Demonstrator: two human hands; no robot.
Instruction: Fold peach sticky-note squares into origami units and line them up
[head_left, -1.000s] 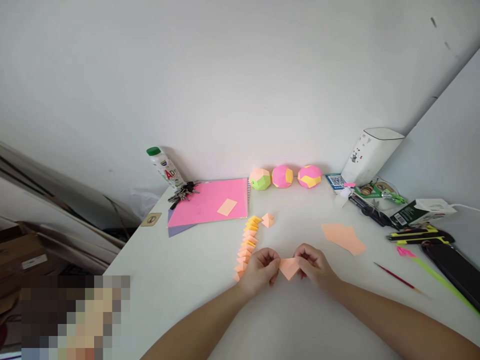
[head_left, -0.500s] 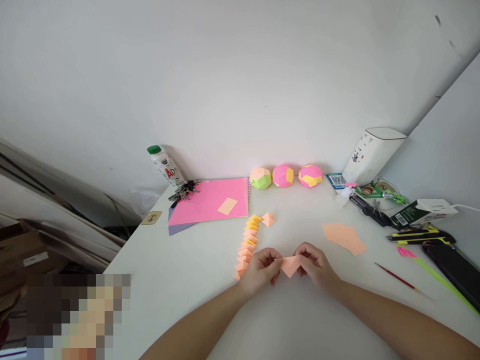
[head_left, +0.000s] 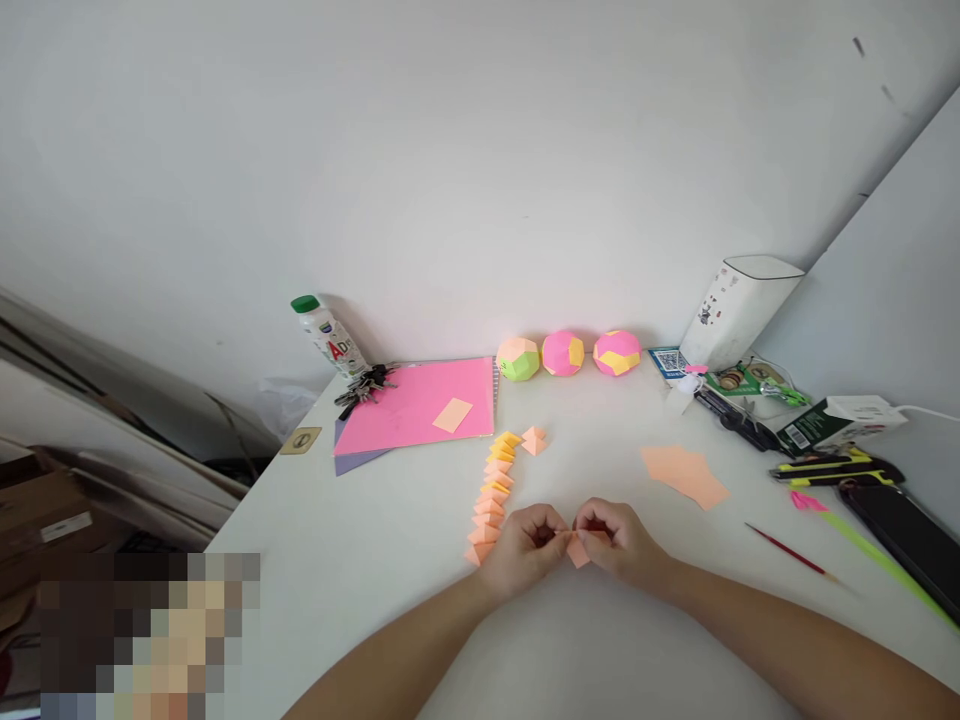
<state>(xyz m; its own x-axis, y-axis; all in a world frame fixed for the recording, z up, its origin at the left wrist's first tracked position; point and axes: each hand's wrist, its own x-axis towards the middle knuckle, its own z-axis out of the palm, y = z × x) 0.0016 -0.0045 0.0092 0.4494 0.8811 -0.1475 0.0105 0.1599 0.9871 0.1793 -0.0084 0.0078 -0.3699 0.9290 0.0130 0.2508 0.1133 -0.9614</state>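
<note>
My left hand (head_left: 525, 547) and my right hand (head_left: 616, 541) meet low on the white table (head_left: 360, 560), both pinching one small folded orange paper piece (head_left: 577, 549). Fingers of both hands are curled over it, so only a small corner of the paper shows. Just left of my left hand runs a row of several folded orange and yellow paper units (head_left: 493, 490). One more folded orange unit (head_left: 534, 440) lies apart behind the row.
Flat orange paper sheets (head_left: 684, 473) lie right of my hands. At the back are a pink paper pad (head_left: 416, 405), keys (head_left: 363, 384), a bottle (head_left: 328, 335), three paper balls (head_left: 564, 354) and a white box (head_left: 735, 305). Cutters (head_left: 836, 468), a red pen (head_left: 791, 553) and a dark tablet (head_left: 904, 535) crowd the right.
My hands have drawn closer together and the orange piece has been folded smaller; most of it is now covered by my fingers.
</note>
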